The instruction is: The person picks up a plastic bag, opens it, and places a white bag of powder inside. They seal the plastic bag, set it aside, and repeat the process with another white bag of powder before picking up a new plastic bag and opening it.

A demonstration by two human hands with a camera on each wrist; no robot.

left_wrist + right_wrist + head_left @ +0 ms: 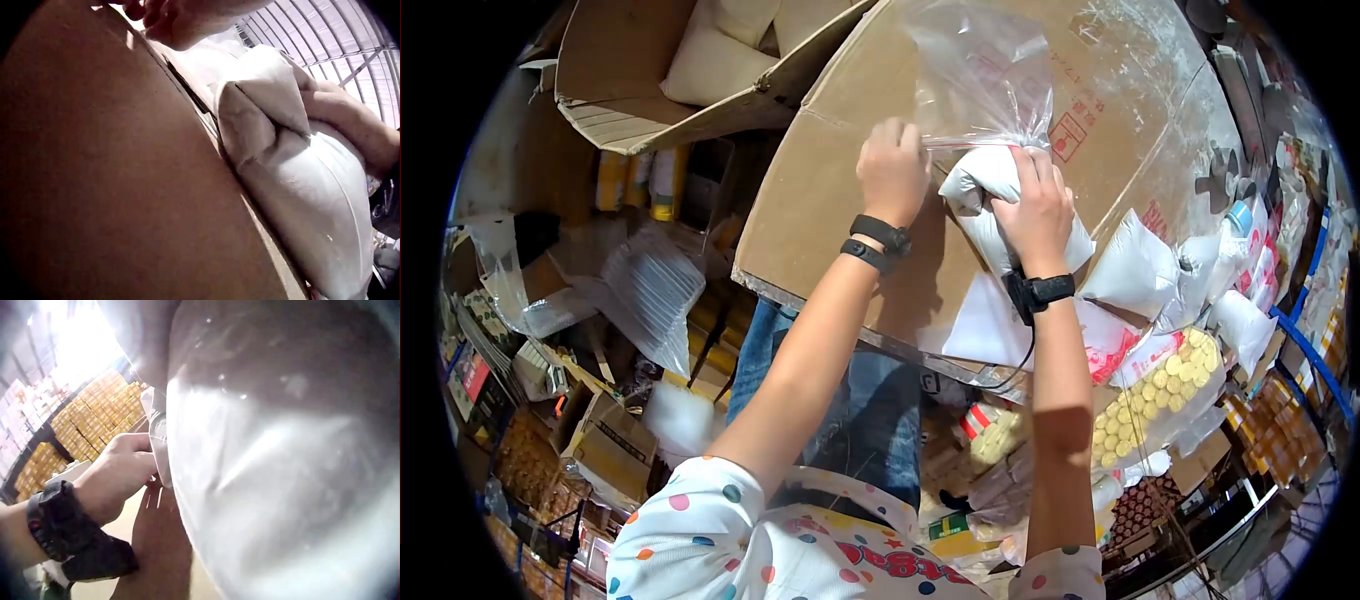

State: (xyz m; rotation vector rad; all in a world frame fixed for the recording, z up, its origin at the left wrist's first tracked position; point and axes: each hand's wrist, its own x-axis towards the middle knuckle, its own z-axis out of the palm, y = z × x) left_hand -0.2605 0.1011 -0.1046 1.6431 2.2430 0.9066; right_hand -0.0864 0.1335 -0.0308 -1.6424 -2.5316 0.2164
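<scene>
A clear plastic bag of white powder (985,180) lies on a large cardboard box, bulging and creased. Its empty clear top (985,70) fans out beyond a gathered neck (1032,140). My right hand (1037,208) rests over the filled part, fingers curled round the bag just below the neck. To the left, my left hand (895,170) pinches the end of a thin clear plastic strip (960,142) stretched from the neck. The right wrist view shows the left hand (119,475) beyond the bulging bag (269,487), which fills much of that view.
The cardboard box top (820,210) is dusted white at the far right. A filled white bag (1135,265) stands at its right edge, near a bag of round yellow pieces (1160,395). An open carton (625,75) with pale sacks stands at the upper left.
</scene>
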